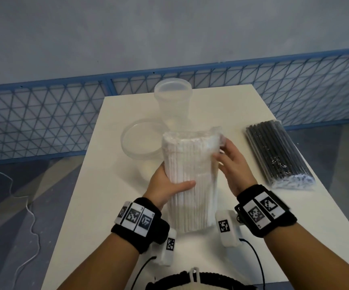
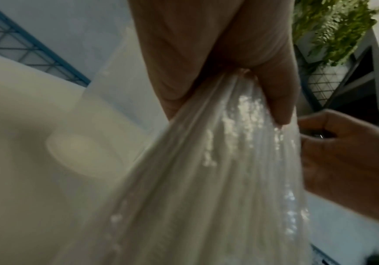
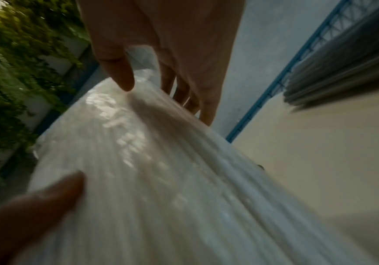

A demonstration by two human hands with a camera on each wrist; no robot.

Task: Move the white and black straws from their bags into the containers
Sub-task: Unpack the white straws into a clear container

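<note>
A clear bag of white straws [image 1: 190,174] stands upright on the white table [image 1: 98,206], its top end up. My left hand [image 1: 175,185] grips its middle from the left, thumb across the front. My right hand [image 1: 228,162] holds the bag's upper right side, thumb in front and fingers behind. The wrist views show the bag [image 2: 206,179] [image 3: 161,179] close up and blurred. A bag of black straws [image 1: 278,153] lies flat at the right of the table. Two clear containers stand behind the white bag: a tall one [image 1: 172,95] and a wide one [image 1: 127,141].
A blue mesh fence [image 1: 43,114] runs behind the table. White cords lie on the floor [image 1: 12,195] at the left. Bare tabletop lies between the two bags and along the near edge.
</note>
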